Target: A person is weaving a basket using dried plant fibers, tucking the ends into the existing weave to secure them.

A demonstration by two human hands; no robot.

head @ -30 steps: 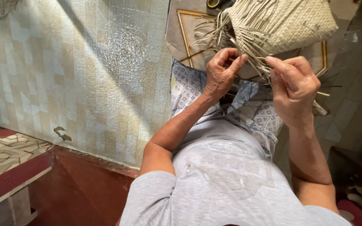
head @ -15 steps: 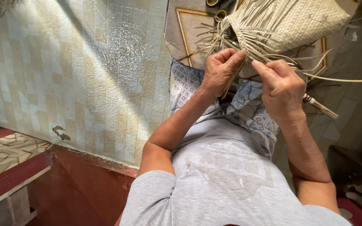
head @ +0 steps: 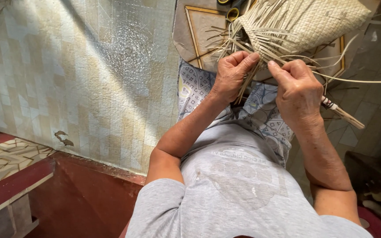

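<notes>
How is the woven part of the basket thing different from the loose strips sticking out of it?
The woven part is flat and tight, its strips crossed in a neat checker pattern; the loose strips fan out separately, with gaps between them. The woven part lies away from the hands; the loose strips are pinched by the left hand and right hand. Both are the same pale straw colour and material.

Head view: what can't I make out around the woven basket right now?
- Woven basket: its top is cut off by the frame edge.
- Strand ends: hidden under the left hand and right hand.
- Stick: its near end is behind the right hand.
- Yellow-handled scissors: mostly covered by loose strands.
</notes>
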